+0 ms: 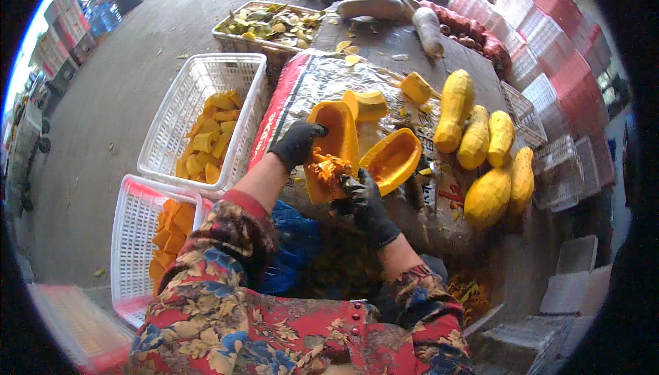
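Observation:
Both my hands wear black gloves. My left hand [299, 144] grips the left edge of a hollowed, peeled orange squash half [339, 120], its cut side facing up. Stringy pulp [328, 167] hangs at the near end of that hollow. Beside the pulp, my right hand [369, 205] is closed at the half's near right edge; what its fingers hold is hidden. Another scooped squash half [391, 161] lies just to the right. Behind them sit a peeled squash chunk [367, 105] and a smaller piece [415, 87]. Several whole peeled squashes [455, 107] lie at the right.
At my left stand a white basket [159, 115] of yellow chunks and a nearer basket [123, 227] of orange pieces. A crate [223, 34] of peelings is farther back. Unpeeled squashes [373, 8] and a red net sack [493, 49] lie behind; stacked crates [571, 90] line the right.

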A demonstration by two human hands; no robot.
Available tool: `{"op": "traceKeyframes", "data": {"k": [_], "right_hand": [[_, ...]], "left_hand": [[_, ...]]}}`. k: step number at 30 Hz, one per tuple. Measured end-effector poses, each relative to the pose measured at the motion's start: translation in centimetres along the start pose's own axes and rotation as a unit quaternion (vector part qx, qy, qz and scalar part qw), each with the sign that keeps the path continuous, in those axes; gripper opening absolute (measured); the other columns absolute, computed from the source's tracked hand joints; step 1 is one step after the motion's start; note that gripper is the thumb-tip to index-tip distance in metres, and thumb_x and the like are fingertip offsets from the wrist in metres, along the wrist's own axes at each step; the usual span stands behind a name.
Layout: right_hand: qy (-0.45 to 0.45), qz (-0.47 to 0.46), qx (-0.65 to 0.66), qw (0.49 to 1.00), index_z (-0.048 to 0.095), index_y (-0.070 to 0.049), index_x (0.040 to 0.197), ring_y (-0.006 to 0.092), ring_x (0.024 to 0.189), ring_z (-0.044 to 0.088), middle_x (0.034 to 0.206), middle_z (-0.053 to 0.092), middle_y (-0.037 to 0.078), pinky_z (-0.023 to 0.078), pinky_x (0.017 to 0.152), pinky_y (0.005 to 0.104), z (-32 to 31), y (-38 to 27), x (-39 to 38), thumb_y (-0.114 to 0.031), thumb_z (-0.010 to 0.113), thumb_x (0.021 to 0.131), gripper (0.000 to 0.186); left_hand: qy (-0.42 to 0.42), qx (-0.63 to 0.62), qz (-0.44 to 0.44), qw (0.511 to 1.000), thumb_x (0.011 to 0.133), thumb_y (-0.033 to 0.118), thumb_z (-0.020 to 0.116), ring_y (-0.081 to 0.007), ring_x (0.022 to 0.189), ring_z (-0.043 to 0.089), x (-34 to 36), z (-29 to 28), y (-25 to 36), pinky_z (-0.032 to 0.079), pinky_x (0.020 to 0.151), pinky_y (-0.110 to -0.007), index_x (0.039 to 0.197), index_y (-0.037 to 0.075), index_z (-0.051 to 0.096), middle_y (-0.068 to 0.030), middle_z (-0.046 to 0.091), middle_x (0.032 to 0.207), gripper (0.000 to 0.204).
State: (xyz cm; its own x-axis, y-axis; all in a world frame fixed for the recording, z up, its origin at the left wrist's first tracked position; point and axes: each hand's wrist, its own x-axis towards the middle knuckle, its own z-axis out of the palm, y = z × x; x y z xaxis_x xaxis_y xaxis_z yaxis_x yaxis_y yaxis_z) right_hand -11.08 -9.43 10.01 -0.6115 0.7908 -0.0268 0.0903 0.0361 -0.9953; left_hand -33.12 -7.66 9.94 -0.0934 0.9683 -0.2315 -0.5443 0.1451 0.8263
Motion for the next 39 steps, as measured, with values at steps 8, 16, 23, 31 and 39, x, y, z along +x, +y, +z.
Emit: {"op": "traceKeyframes", "data": {"k": [8, 16, 23, 31, 39], "right_hand": [[0.165, -0.043, 0.044, 0.984, 0.05, -0.002, 0.128, 0.0152, 0.086, 0.062, 0.103, 0.065, 0.007, 0.053, 0.073, 0.0292, -10.3, -8.9, -11.1, -0.024, 0.07, 0.087, 0.051], [0.158, -0.036, -0.645, 0.747, 0.056, -0.012, 0.129, 0.0321, 0.1, 0.062, 0.117, 0.062, 0.015, 0.05, 0.087, 0.0421, -20.0, -12.1, -26.6, -0.018, 0.068, 0.079, 0.052], [0.345, 0.189, -0.252, 0.884, 0.061, -0.009, 0.12, 0.0256, 0.096, 0.065, 0.102, 0.067, 0.014, 0.051, 0.084, 0.0358, -28.6, -6.4, -36.1, -0.01, 0.058, 0.088, 0.032], [0.232, 0.219, -0.449, 0.835, 0.052, -0.006, 0.13, 0.032, 0.11, 0.06, 0.119, 0.062, 0.018, 0.048, 0.092, 0.042, -27.6, -2.3, -39.0, -0.018, 0.06, 0.088, 0.044], [0.326, 0.22, -0.062, 0.917, 0.055, -0.009, 0.11, 0.0198, 0.086, 0.065, 0.102, 0.066, 0.007, 0.052, 0.079, 0.0333, -31.5, 0.9, -38.7, -0.011, 0.055, 0.09, 0.02]], "left_hand": [[-0.056, 0.089, -0.033, 0.994, 0.085, 0.017, 0.058, -0.0208, 0.077, 0.064, -2.9, 15.4, -3.8, 0.054, 0.069, -0.031, 0.106, 0.001, 0.061, -0.0097, 0.065, 0.091, 0.026], [-0.269, 0.646, 0.303, 0.647, 0.081, 0.015, 0.058, -0.0319, 0.075, 0.064, -4.6, 32.8, -14.1, 0.051, 0.065, -0.039, 0.086, 0.005, 0.065, -0.0176, 0.067, 0.083, 0.013], [-0.243, 0.242, 0.011, 0.939, 0.076, 0.013, 0.06, -0.0204, 0.073, 0.063, -9.9, 41.7, -27.8, 0.05, 0.062, -0.034, 0.091, -0.002, 0.063, -0.0115, 0.064, 0.08, 0.022], [-0.162, 0.359, -0.018, 0.919, 0.076, 0.014, 0.061, -0.0272, 0.082, 0.065, -12.5, 43.5, -33.7, 0.051, 0.072, -0.036, 0.104, 0.0, 0.059, -0.015, 0.065, 0.091, 0.031], [-0.151, 0.392, -0.082, 0.904, 0.075, 0.013, 0.063, -0.0291, 0.084, 0.065, -9.2, 41.4, -38.7, 0.053, 0.075, -0.038, 0.107, -0.002, 0.059, -0.0161, 0.065, 0.093, 0.035]]}}
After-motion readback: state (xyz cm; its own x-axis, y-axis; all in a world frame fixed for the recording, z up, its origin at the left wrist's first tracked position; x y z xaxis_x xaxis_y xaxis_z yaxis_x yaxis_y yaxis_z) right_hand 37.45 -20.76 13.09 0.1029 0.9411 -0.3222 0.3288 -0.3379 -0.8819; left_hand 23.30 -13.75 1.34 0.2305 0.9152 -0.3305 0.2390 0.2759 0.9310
